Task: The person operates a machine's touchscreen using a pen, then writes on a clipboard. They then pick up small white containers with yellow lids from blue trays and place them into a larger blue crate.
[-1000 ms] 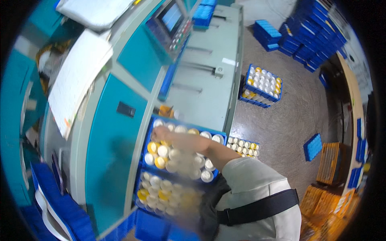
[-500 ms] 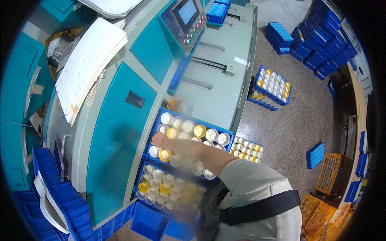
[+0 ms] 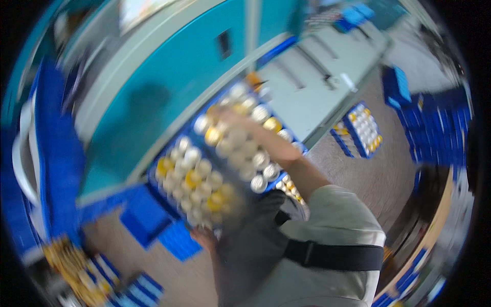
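Note:
Two blue crates full of round white and yellow cups stand side by side at the machine's front. The cups hold small white pieces, smeared by motion here. My right hand [image 3: 223,117] lies over cups at the left end of the farther crate [image 3: 304,148], near a yellow cup [image 3: 213,135]; its blurred fingers do not show whether it grips one. My left hand [image 3: 203,238] is at the near edge of the nearer crate [image 3: 153,173], beside its lowest cups. Its fingers are partly hidden and blurred.
A teal machine panel [image 3: 184,56] borders the crates, with a pale slotted worktop [image 3: 317,66] beyond. An empty blue bin [image 3: 146,212] and a blue tray [image 3: 180,241] are below left. Another filled crate [image 3: 365,130] and stacked blue trays [image 3: 440,128] stand at right.
The view has swung, so the crates and machine appear turned and shifted. My right hand stays over the farther crate's left end. My left hand now shows at the nearer crate's edge.

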### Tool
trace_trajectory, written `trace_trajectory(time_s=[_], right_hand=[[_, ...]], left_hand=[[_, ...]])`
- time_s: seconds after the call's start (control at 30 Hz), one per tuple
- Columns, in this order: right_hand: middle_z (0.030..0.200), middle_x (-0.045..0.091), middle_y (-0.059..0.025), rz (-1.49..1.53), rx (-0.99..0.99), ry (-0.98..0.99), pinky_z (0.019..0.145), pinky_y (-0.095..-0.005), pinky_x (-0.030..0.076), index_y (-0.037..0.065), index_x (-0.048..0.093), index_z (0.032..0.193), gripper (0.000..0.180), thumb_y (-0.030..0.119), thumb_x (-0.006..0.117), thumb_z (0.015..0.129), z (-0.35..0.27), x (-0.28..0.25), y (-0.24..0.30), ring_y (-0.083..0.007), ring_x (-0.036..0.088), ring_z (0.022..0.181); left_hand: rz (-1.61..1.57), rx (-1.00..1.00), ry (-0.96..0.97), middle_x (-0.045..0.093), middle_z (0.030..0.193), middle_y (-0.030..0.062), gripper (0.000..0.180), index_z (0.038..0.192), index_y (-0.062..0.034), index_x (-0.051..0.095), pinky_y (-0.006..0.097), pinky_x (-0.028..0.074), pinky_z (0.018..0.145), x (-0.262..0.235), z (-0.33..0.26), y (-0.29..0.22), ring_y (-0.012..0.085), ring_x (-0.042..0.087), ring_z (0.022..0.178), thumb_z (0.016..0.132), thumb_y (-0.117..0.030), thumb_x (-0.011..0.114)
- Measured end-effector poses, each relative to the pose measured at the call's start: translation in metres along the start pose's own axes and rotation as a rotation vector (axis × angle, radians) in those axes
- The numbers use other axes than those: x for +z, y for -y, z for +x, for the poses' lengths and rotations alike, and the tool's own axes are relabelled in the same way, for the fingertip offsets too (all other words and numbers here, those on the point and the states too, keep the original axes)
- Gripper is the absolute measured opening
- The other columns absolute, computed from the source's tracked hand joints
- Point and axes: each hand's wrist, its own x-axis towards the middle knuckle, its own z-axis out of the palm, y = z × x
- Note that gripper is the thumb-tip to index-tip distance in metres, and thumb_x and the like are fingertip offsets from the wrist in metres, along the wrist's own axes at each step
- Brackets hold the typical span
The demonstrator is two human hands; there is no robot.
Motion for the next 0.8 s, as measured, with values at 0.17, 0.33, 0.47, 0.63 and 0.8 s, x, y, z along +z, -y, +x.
trace_trajectory(time_s=[0.17,0.33,0.47,0.63,0.8], right_hand=[[0.101,0.063,-0.0059,1.007,0.351,0.122,0.083,-0.0281,0.053,-0.001,0.055,0.127,0.025,0.011,0.048,0.107,-0.049,-0.008,-0.003,-0.0144,0.06,0.089],[0.1,0.063,-0.0078,1.039,0.428,0.103,0.075,-0.0276,0.056,-0.003,0.058,0.121,0.021,0.012,0.049,0.108,-0.065,0.0,0.018,-0.0149,0.062,0.088],[0.108,0.065,-0.0136,1.028,0.389,-0.143,0.08,-0.0307,0.061,-0.005,0.057,0.122,0.02,0.008,0.048,0.11,-0.024,-0.001,0.023,-0.0226,0.067,0.093],[0.128,0.059,-0.0229,1.0,0.29,-0.328,0.104,-0.0426,0.057,-0.012,0.053,0.126,0.024,-0.002,0.052,0.105,0.054,0.0,0.03,-0.0314,0.064,0.115],[0.134,0.057,-0.0217,0.867,0.243,-0.27,0.107,-0.0449,0.051,-0.01,0.054,0.13,0.029,-0.003,0.05,0.102,0.068,0.003,0.056,-0.0353,0.059,0.12]], left_hand=[[0.056,0.12,0.194,0.071,0.109,0.0202,0.02,0.107,-0.0019,0.071,0.052,0.051,0.092,-0.005,-0.028,0.0,0.0417,0.066,0.101,0.09,-0.009,0.065],[0.188,0.032,0.11,0.073,0.102,0.01,0.016,0.103,-0.0115,0.073,0.044,0.059,0.075,-0.01,-0.005,-0.02,0.0329,0.071,0.094,0.089,-0.01,0.064],[0.317,0.022,0.227,0.074,0.091,0.0057,0.011,0.088,-0.0165,0.075,0.042,0.059,0.067,-0.005,0.016,-0.022,0.0285,0.074,0.081,0.089,-0.014,0.064],[0.172,0.007,0.174,0.075,0.092,0.0144,0.009,0.084,-0.0095,0.071,0.047,0.058,0.067,-0.007,0.017,-0.02,0.034,0.074,0.08,0.089,-0.016,0.066],[0.196,-0.016,0.134,0.073,0.082,0.0116,0.008,0.082,-0.0109,0.07,0.042,0.057,0.063,-0.036,0.015,-0.037,0.0323,0.073,0.073,0.088,-0.014,0.066]])
